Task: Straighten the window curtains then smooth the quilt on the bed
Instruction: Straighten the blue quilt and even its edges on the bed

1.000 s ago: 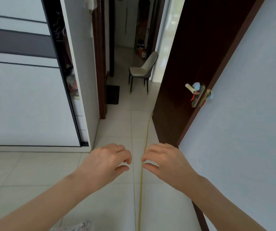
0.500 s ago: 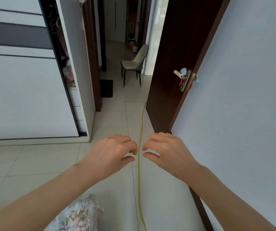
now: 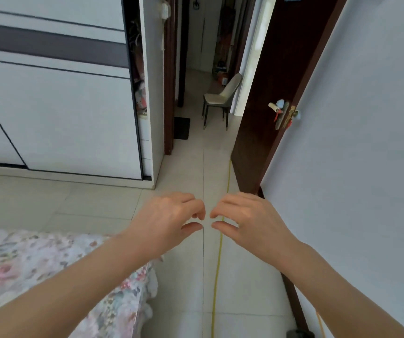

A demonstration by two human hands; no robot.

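Tiled floor (image 3: 186, 284) runs clear between quilt (image 3: 49, 269) edge and wall (image 3: 366, 167) — doorway open.

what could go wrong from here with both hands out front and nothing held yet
1. A yellow cord runs along the floor tiles right below the right hand; a step forward could catch a foot on it.
2. The floral quilt lies low at the left, under the left forearm, and no curtains show in this view, so the person may be facing away from the window.
3. The dark door stands open close by on the right; a turn could bump it.
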